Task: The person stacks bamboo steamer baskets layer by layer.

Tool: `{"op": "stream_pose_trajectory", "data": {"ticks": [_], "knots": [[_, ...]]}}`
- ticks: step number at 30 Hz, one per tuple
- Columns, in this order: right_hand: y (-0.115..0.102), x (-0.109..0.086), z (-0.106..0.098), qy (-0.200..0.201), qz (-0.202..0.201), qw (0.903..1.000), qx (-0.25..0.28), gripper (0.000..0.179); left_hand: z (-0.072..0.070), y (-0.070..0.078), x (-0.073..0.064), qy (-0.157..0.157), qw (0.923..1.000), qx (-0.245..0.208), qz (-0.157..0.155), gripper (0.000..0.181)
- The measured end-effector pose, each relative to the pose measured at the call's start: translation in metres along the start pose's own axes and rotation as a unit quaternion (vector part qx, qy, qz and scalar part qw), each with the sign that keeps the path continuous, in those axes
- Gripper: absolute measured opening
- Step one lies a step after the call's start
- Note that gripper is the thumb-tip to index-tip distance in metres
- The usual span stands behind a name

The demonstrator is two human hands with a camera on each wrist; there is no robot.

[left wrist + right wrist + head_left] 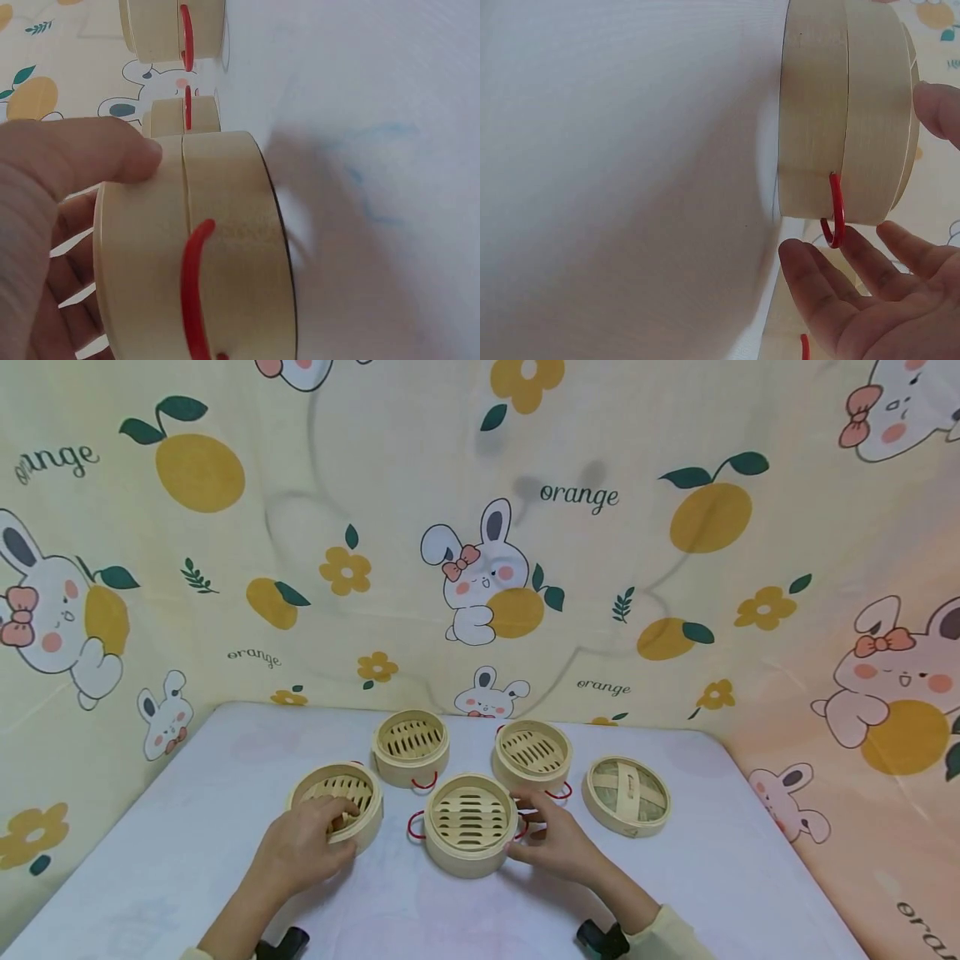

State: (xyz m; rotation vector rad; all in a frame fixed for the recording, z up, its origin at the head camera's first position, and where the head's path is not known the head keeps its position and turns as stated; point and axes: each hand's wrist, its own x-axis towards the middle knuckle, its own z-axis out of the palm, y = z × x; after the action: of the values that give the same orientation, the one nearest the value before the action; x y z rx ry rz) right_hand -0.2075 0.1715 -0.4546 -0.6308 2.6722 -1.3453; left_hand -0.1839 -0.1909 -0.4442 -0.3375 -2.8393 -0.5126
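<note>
At the left, my left hand (306, 843) grips the rim of a round bamboo steamer basket (368, 836), with its fingers over the slatted inside. In the left wrist view, the thumb (127, 157) presses the pale outer wall, above a red loop handle (193, 292). A second steamer basket (467, 862) sits flat in the front middle. Around its right side is my right hand (558, 843), fingers loosely spread. In the right wrist view, fingertips (795, 255) lie close to a red handle (838, 210), and the thumb is near the rim; firm contact cannot be told.
Two more slatted steamer baskets stand behind, one back left (411, 770) and one back right (525, 774). A round woven bamboo lid (627, 795) lies at the right. All rest on a white-covered table (420, 927), with a printed cloth backdrop (390, 460) behind and beside it.
</note>
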Motion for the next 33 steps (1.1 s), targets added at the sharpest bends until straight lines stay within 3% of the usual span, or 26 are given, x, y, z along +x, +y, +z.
{"op": "stream_pose_trajectory", "data": {"ticks": [6, 16, 22, 29, 33], "knots": [[0.0, -0.001, -0.001, -0.006, 0.0, 0.9999, 0.013, 0.07, 0.001, -0.001, 0.001, 0.006, 0.9998, -0.004, 0.017, 0.026], [0.003, 0.002, 0.0, -0.011, 0.0, 0.9999, -0.006, 0.071, 0.001, 0.002, 0.002, 0.001, 0.9998, -0.008, 0.018, 0.03], [0.003, 0.003, 0.0, -0.016, 0.007, 0.9998, -0.003, 0.071, -0.002, -0.002, 0.003, 0.037, 0.998, 0.001, 0.05, 0.032], [0.002, 0.004, -0.001, -0.02, 0.017, 0.9996, 0.002, 0.071, -0.011, -0.004, 0.002, 0.053, 0.998, -0.012, 0.033, 0.031], [0.002, 0.004, -0.002, -0.021, 0.016, 0.9996, 0.005, 0.07, -0.017, -0.006, 0.001, 0.101, 0.9928, 0.0, 0.064, 0.031]]}}
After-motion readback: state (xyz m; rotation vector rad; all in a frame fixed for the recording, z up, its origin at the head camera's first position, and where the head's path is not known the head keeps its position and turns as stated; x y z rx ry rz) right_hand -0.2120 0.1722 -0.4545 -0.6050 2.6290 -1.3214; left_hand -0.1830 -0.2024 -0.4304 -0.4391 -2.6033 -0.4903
